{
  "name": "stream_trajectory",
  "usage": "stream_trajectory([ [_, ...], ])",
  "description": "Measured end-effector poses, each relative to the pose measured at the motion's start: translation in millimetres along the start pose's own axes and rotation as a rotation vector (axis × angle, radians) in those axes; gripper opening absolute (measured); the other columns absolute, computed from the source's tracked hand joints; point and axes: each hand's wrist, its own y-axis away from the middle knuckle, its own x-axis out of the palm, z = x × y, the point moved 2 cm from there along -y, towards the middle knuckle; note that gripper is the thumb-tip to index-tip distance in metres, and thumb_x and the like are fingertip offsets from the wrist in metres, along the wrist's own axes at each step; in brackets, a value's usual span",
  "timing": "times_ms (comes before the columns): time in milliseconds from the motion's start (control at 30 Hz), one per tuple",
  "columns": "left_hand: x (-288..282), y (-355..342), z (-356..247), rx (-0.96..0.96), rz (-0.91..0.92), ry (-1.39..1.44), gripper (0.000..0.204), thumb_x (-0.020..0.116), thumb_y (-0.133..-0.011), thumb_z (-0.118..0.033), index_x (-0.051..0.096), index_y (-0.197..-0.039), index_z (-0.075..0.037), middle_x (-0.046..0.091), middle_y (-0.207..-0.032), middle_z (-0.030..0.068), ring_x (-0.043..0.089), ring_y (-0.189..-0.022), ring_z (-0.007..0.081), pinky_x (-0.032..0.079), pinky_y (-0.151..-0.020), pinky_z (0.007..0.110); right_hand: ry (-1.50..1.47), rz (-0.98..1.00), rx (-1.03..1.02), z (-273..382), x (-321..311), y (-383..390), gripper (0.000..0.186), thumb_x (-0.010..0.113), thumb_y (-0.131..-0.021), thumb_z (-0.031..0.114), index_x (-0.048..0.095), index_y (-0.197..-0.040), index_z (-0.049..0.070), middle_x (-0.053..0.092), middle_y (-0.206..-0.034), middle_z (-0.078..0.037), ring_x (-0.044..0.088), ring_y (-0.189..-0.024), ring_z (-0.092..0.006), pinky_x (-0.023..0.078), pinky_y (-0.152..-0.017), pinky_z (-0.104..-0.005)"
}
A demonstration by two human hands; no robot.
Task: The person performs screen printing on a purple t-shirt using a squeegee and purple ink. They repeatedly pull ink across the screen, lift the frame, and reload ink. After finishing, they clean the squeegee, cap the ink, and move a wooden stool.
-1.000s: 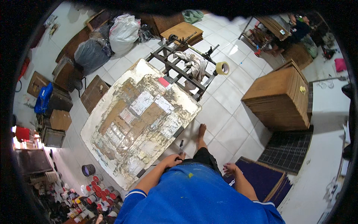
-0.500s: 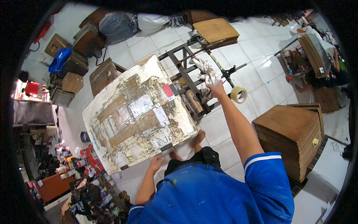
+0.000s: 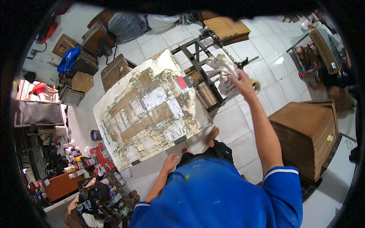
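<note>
In my right hand (image 3: pixel 242 84) is a crumpled grey-white rag (image 3: pixel 225 72), gripped at its right side. It hangs over the right end of a dark metal frame (image 3: pixel 195 57). Partly hidden behind that hand is a roll of clear yellowish tape (image 3: pixel 257 86). My left hand (image 3: pixel 171 162) is loosely closed, low beside the near edge of a worn, paint-crusted white tabletop (image 3: pixel 182 142), and appears not to touch it. Paper pieces, brown strips and a red card (image 3: pixel 183 83) lie on that top.
Stacked brown boards (image 3: pixel 300 125) stand at the right, and another board stack (image 3: pixel 228 28) at the far side. Red-capped bottles (image 3: pixel 100 155) crowd the floor at left. A wooden box (image 3: pixel 116 72) sits beyond the tabletop. Another person works at the far right.
My right hand has drawn the rag rightward and up from the metal frame, now covering much of the tape roll. The whole view has shifted slightly. My left hand stays near the tabletop's edge.
</note>
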Motion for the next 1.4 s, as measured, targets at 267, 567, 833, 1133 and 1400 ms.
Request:
stream_trajectory([
  [267,-39.5,30.0,-149.1,0.522,0.301,-0.049,0.07,0.075,-0.092,-0.034,0.044,-0.145,0.001,0.056,-0.137,0.0182,0.061,-0.118,0.0285,0.05,-0.101,0.04,0.2,-0.359,-0.458,151.4,18.4,231.2,0.048,0.074,-0.089,0.021,0.059,-0.131,0.003,0.057,-0.135,-0.012,0.06,-0.114,-0.0207,0.045,-0.103,-0.0337],
  [567,40.8,162.4,-276.6,1.19,0.452,0.177,0.098,0.078,-0.087,-0.029,0.017,-0.16,-0.004,0.033,-0.158,0.0247,0.032,-0.148,0.0375,0.032,-0.12,0.042,-0.669,-0.411,-0.035,124.6,102.5,327.3,0.036,0.064,-0.101,0.017,0.052,-0.134,0.008,0.065,-0.12,-0.005,0.064,-0.106,-0.0122,0.052,-0.094,-0.029],
  [833,58.2,186.5,-294.4,0.885,0.022,0.212,0.04,0.061,-0.084,-0.007,0.061,-0.123,-0.003,0.07,-0.11,0.0185,0.067,-0.105,0.0255,0.05,-0.096,0.037,0.141,-0.513,-0.191,83.9,41.2,313.1,0.046,0.074,-0.094,0.024,0.048,-0.127,0.004,0.053,-0.136,-0.014,0.056,-0.119,-0.0204,0.052,-0.096,-0.0353],
  [1133,170.9,181.4,-279.0,0.667,0.632,0.336,0.066,0.065,-0.101,-0.031,0.039,-0.15,0.004,0.054,-0.142,0.0099,0.05,-0.128,0.0162,0.042,-0.109,0.033,-0.178,0.185,0.042,-26.2,0.4,390.3,0.083,0.082,-0.082,0.015,0.038,-0.153,0.008,0.049,-0.148,-0.011,0.05,-0.134,-0.0231,0.043,-0.11,-0.0385],
  [1400,117.9,96.9,-96.7,0.308,0.103,0.033,0.068,0.071,-0.096,-0.037,0.048,-0.146,0.002,0.062,-0.137,0.0201,0.062,-0.123,0.0276,0.049,-0.104,0.039,-0.31,-0.306,0.899,-237.8,-53.1,474.1,0.064,0.077,-0.09,0.021,0.046,-0.144,0.006,0.064,-0.124,-0.013,0.064,-0.11,-0.0257,0.058,-0.086,-0.0434],
])
